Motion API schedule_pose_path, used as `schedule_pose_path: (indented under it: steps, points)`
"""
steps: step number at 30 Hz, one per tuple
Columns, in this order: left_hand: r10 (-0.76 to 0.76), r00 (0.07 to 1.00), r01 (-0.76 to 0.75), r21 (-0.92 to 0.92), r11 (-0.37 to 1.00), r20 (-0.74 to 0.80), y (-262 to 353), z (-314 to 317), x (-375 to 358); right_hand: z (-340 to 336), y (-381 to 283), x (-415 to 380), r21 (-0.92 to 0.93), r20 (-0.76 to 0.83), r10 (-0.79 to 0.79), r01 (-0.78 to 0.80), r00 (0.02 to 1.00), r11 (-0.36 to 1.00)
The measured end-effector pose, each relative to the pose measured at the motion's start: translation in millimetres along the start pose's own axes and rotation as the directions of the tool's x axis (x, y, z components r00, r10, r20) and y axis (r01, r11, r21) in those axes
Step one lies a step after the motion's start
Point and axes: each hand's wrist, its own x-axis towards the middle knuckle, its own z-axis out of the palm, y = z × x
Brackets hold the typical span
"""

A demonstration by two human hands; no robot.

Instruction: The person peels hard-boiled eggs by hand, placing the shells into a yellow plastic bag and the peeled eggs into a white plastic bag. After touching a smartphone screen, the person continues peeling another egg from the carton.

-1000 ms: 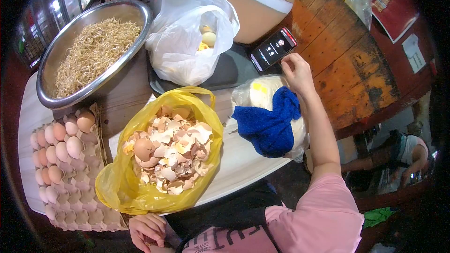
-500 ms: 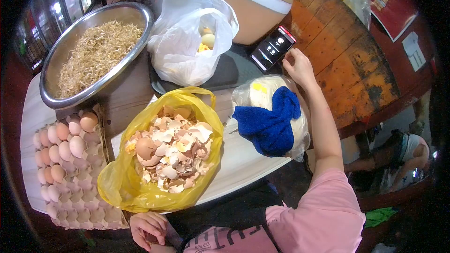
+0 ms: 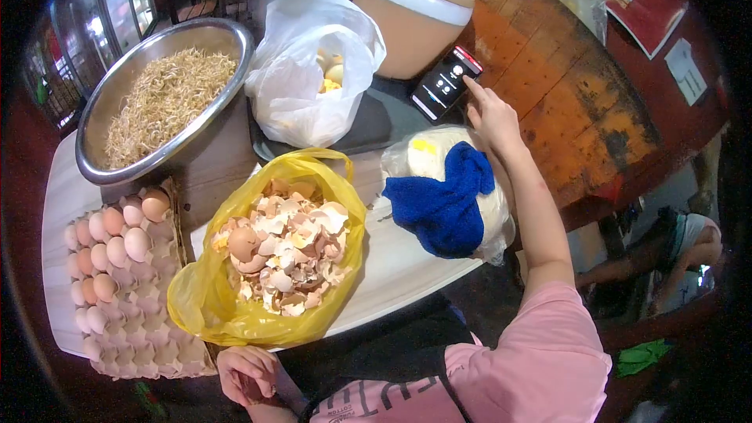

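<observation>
My right hand [image 3: 493,113] reaches out over the far side of the table, with the index finger stretched to the lit screen of a smartphone [image 3: 443,88]. The phone lies at the edge of a dark tray [image 3: 384,117]. Low in the view, my left hand [image 3: 247,376] rests near the table's front edge, its fingers curled in and nothing visible in them. Beside it are a yellow plastic bag [image 3: 205,305] filled with broken eggshells [image 3: 294,247] and a cardboard egg tray [image 3: 149,321] partly filled with brown and pale eggs [image 3: 117,251].
A steel basin [image 3: 244,70] of bean sprouts [image 3: 168,106] stands at the back left. Behind the shells are a white plastic bag [image 3: 301,102] and a beige lidded container [image 3: 411,27]. A blue cloth [image 3: 442,207] lies on a clear bag [image 3: 497,227] under my right forearm.
My right hand has moved from beside the phone to its screen, and the index finger has stretched out. The view has shifted slightly. My left hand stays by the table edge, fingers more curled.
</observation>
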Motion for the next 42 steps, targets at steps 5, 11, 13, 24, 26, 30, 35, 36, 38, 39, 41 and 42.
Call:
schedule_pose_path:
  steps: [5,11,13,24,26,30,35,36,38,39,41,42]
  points:
    - [0.013,0.998,-0.012,0.012,1.0,-0.065,-1,0,-5,6,5,2,-0.029,0.021,-0.008,0.009,1.0,1.0]
    - [0.003,0.997,-0.002,0.008,1.0,-0.082,0,2,-3,3,0,1,-0.041,0.035,0.001,0.001,0.999,0.999]
    - [0.001,0.995,0.0,0.01,1.0,-0.097,0,3,-4,0,-4,0,0.0,0.006,-0.02,0.02,1.0,1.0]
    - [-0.01,0.987,0.013,0.018,1.0,-0.162,0,9,-3,-2,-6,-4,0.014,0.044,0.009,-0.01,0.999,1.0]
    - [-0.012,0.986,0.017,0.029,0.999,-0.166,0,10,-3,0,-4,-3,0.023,0.006,-0.019,0.019,1.0,1.0]
    - [-0.017,0.986,0.019,0.011,1.0,-0.163,0,10,-2,-4,-7,-1,-0.045,-0.034,0.03,-0.032,0.999,0.998]
    - [-0.016,0.977,0.021,0.019,1.0,-0.214,1,13,-3,-7,-6,1,-0.087,-0.01,0.074,-0.075,0.997,0.993]
    - [-0.017,0.977,0.021,0.019,1.0,-0.214,0,14,-3,-7,-5,1,-0.089,-0.025,0.05,-0.052,0.998,0.995]
    - [-0.019,0.975,0.023,0.016,1.0,-0.22,0,14,-3,-6,-3,2,-0.09,-0.04,0.026,-0.03,0.999,0.996]
    - [-0.02,0.975,0.024,0.016,1.0,-0.219,0,14,-3,-4,-2,3,-0.098,-0.034,0.028,-0.031,0.999,0.995]
    - [-0.026,0.978,0.032,0.023,0.999,-0.208,1,13,-3,-2,-1,3,-0.106,-0.028,0.03,-0.033,0.999,0.994]
    - [-0.026,0.978,0.032,0.024,0.999,-0.208,1,13,-3,-3,-2,2,-0.099,-0.039,0.031,-0.035,0.999,0.994]
